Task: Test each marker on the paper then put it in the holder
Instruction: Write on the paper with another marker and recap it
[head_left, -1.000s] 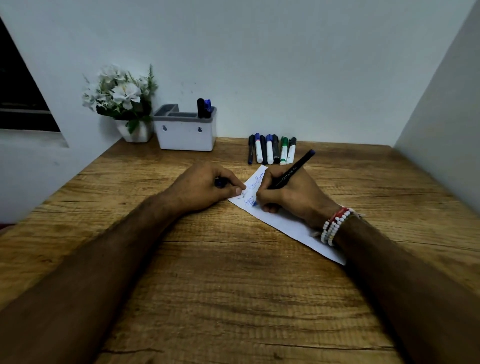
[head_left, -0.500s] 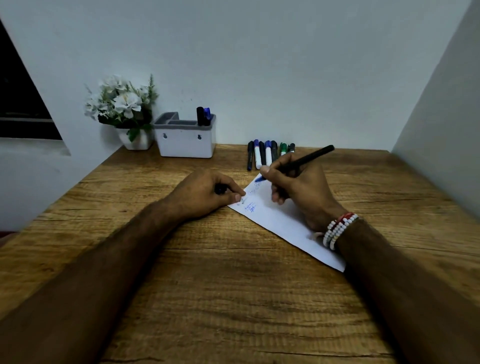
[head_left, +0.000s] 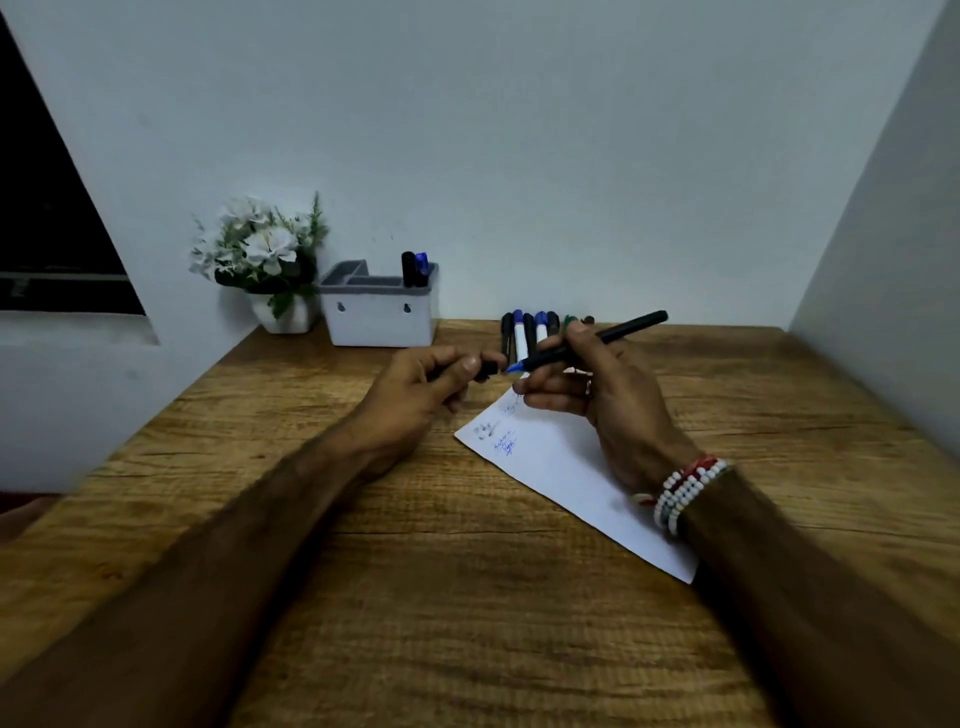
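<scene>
Holding in my right hand (head_left: 618, 405): black marker (head_left: 623, 329), blue tip bared, fingers (head_left: 550, 387) pinching it above the paper (head_left: 561, 467); left hand (head_left: 415, 387), fingers pinching what looks like its cap (head_left: 488, 366).

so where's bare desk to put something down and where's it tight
Bare desk: in front of the holder, left of the left hand; the near middle below the paper; right of the paper. Crowded: the marker row behind the right hand.

The black marker (head_left: 597, 340) with a blue tip is hanging tilted in the right hand (head_left: 613, 400), just over the far end of the white paper (head_left: 561, 467) with scribbles. The left hand (head_left: 415, 395) is holding its cap (head_left: 488, 366). A row of markers (head_left: 530, 332) is lying far back. In the white holder (head_left: 382, 317), far left, two markers (head_left: 415, 269) are standing.
</scene>
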